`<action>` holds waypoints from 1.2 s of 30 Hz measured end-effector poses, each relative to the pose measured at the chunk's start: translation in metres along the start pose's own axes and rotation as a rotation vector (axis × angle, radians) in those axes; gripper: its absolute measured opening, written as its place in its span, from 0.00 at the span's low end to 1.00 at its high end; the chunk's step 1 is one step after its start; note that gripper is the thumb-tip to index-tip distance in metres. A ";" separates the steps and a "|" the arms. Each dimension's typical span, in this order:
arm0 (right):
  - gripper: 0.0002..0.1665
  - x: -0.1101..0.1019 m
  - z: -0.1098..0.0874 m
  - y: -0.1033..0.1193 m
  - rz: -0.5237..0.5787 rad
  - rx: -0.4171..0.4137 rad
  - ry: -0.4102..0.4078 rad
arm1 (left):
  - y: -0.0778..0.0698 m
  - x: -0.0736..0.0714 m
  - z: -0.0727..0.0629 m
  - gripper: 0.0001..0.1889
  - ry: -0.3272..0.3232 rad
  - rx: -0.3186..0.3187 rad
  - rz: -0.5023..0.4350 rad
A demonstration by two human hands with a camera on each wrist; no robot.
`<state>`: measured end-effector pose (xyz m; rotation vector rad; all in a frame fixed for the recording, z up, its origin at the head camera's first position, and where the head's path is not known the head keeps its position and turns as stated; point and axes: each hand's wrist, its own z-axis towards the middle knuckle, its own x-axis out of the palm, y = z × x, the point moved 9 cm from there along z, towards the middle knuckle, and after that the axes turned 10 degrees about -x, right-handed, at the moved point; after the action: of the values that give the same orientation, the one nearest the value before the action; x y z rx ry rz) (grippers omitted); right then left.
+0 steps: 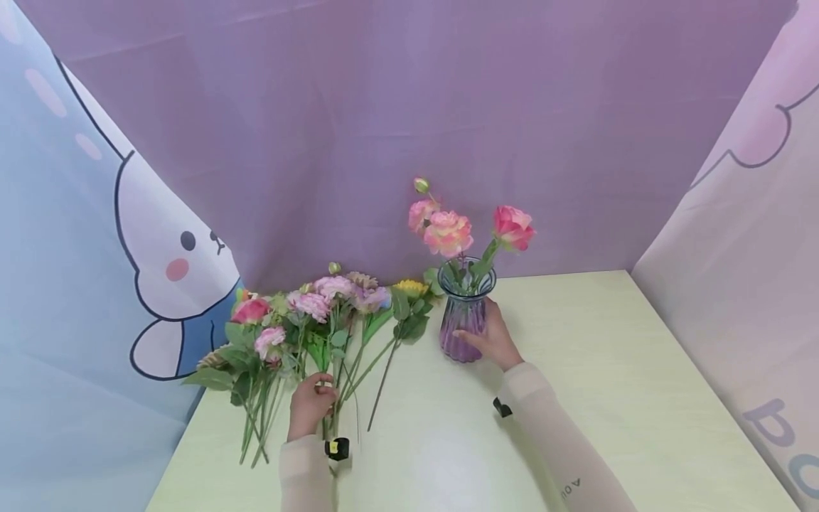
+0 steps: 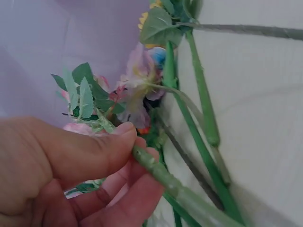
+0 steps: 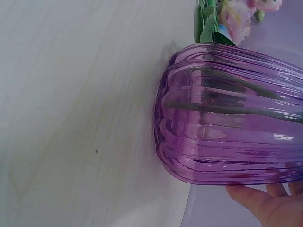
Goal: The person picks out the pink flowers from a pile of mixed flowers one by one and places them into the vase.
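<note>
My left hand (image 1: 311,407) pinches a green flower stem (image 2: 163,174) between thumb and fingers, low over the table's left part. Small leaves (image 2: 86,97) branch near the grip; which bloom tops this stem is hard to tell. My right hand (image 1: 494,340) grips the side of a ribbed purple glass vase (image 1: 453,323), which stands upright. Inside the vase are a stem with pink-orange blooms (image 1: 448,233) and a bud, leaning left, and a deep pink rose (image 1: 514,227), leaning right. Through the glass, dark stems (image 3: 227,109) show in the right wrist view.
Several artificial flowers lie left of the vase, among them a dark pink rose (image 1: 251,310), pale pink blooms (image 1: 311,306) and a yellow flower (image 1: 411,287). A purple backdrop (image 1: 333,142) rises behind the pale table (image 1: 608,370); printed cloths hang at both sides.
</note>
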<state>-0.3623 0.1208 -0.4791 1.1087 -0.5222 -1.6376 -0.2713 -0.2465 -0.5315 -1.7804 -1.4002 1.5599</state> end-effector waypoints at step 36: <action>0.57 0.000 0.000 -0.002 -0.010 0.020 0.004 | -0.094 0.002 -0.039 0.10 -0.176 0.314 -0.024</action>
<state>-0.3637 0.1220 -0.4807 1.1303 -0.5321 -1.6414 -0.2754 -0.1926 -0.4452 -1.4673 -1.1654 1.8444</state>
